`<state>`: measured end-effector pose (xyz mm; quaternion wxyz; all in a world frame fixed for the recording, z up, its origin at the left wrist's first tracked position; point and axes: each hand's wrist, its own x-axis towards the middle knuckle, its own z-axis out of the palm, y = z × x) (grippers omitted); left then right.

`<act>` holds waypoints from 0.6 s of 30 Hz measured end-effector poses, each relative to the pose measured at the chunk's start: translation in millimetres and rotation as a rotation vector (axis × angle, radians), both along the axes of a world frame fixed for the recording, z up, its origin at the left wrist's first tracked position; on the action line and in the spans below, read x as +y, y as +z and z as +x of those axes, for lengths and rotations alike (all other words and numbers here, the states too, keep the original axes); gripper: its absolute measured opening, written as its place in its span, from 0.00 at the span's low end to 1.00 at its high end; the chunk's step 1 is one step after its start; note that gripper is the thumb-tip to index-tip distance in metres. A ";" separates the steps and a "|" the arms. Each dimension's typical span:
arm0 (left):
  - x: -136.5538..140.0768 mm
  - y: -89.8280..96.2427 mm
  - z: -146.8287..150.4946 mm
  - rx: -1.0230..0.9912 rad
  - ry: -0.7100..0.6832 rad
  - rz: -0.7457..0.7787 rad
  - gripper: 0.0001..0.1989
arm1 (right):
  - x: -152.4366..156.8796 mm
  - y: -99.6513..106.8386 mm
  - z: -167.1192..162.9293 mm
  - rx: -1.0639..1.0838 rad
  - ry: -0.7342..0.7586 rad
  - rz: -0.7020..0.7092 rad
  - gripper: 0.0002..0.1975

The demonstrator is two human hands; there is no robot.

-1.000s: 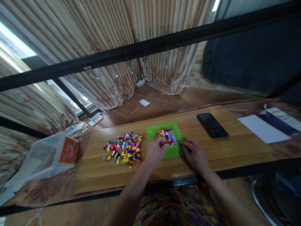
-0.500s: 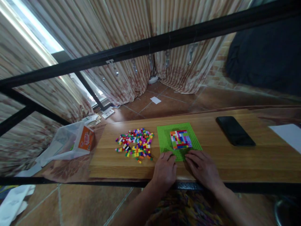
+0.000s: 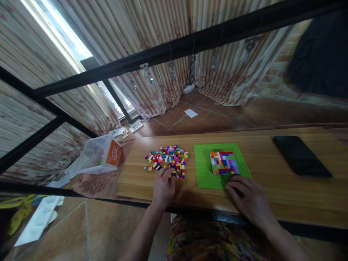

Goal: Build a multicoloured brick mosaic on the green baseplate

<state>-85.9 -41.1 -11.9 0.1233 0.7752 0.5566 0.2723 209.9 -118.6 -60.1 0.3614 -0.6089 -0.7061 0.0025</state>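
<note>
The left hand (image 3: pixel 163 186) is reaching, fingers loosely spread, into the loose bricks (image 3: pixel 168 161). The right hand (image 3: pixel 248 201) is lying flat, fingers spread, on the green baseplate (image 3: pixel 203 170).

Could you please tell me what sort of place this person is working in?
Probably a room in a home: a wooden table stands by striped curtains over a tiled floor, with loose toy bricks and a phone on it.

On the desk (image 3: pixel 272 203) lie one green baseplate (image 3: pixel 203 170), one block panel (image 3: pixel 224 162), one brick pile (image 3: pixel 168 161) too many to count, and one phone (image 3: pixel 301 156). Two hands: left (image 3: pixel 163 186), right (image 3: pixel 248 201). One bag (image 3: pixel 92 156) sits off the left edge.
</note>
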 end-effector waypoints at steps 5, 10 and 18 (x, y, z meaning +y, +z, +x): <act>18.3 -2.2 -9.8 0.135 -0.023 0.051 0.14 | -0.2 0.6 -0.5 -0.010 -0.001 0.007 0.11; 23.7 -1.6 -4.6 0.140 -0.008 0.055 0.10 | -0.1 0.9 -0.9 -0.010 0.003 0.005 0.11; 18.4 8.5 4.7 -0.442 -0.004 -0.231 0.07 | 0.6 2.6 -2.4 0.003 -0.012 -0.020 0.10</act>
